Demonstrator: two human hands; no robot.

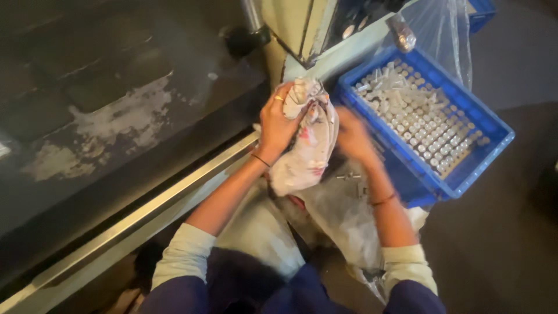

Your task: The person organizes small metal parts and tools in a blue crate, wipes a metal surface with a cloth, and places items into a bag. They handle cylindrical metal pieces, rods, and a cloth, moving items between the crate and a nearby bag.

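Viewpoint: we look down from the head camera at our own two forearms, sleeves pushed up, above a dark floor and a long pale metal rail.

Left hand: our left hand is closed around the gathered neck of a crumpled plastic bag, white with red marks, gripping it firmly. A ring shows on one finger and a thin band on the wrist.

Right hand: our right hand is blurred with motion, just beside the bag and near the crate's edge; we cannot tell whether it is open or closed.

Bag: it hangs from the left hand, between both hands, above a clear plastic sheet spread over our lap.

Crate: a blue plastic crate sits to the right, tilted, filled with rows of small pale metal parts. More clear plastic rises behind it.

Loose pieces: a few small metal parts lie on the sheet below the bag.

Risk, spilling: we judge that if the grip on the neck loosens, the contents could drop onto the sheet or floor.

Risk, tearing: thin plastic may split under weight or sharp edges.

Risk, crate: a hasty right hand could knock the tilted crate and upset the ordered rows.
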